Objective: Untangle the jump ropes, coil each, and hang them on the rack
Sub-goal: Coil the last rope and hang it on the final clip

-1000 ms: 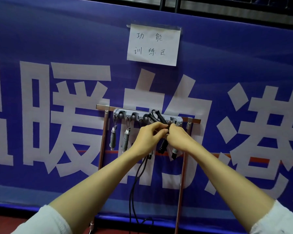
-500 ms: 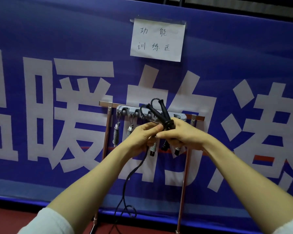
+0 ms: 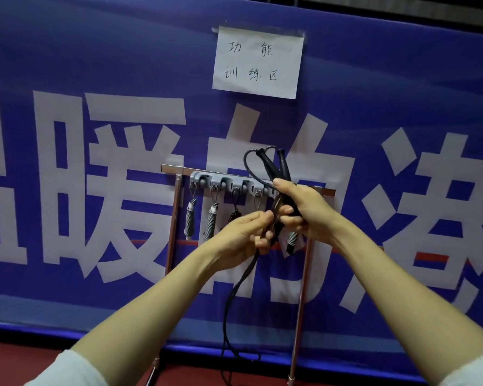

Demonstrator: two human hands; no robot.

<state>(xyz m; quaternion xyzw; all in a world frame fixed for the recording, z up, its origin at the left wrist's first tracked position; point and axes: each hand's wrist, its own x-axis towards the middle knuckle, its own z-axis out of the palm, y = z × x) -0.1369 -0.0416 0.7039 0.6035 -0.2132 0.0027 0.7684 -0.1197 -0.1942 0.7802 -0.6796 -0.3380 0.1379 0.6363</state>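
Backdrop: blue banner [image 3: 95, 65] with large white characters fills the wall; a red floor strip [image 3: 17, 358] runs under it.
Sign: white paper sheet [image 3: 258, 62] with handwritten characters, taped high on the banner above the rack.
Rack: metal frame [image 3: 174, 218] with a top bar and two upright legs, standing against the banner; a grey hook strip [image 3: 226, 183] is fixed along the bar.
Hanging items: ribbed grey handles hang from the hooks on thin loops, one at far left [image 3: 189, 220], one beside it [image 3: 211, 222]; a darker piece [image 3: 234, 214] hangs from the third hook, too small to tell what it is.
Jump rope: black jump rope [image 3: 241, 291], held in front of the rack's right half; its two black handles [image 3: 273, 165] stick up side by side above the right hand, a loop of cord arcs over their tips, and the rest of the cord drops from the hands to the floor, where it curls.
Right hand: right hand [image 3: 304, 210] is wrapped firmly around both handles near their lower ends.
Left hand: left hand [image 3: 246, 232] pinches the cord just below the handles, fingertips touching the right hand's fingers.
Hands together: both meet at the rope, in front of the rack.
Sleeves: pale sleeve cuffs [image 3: 67, 370] show at the bottom corners.
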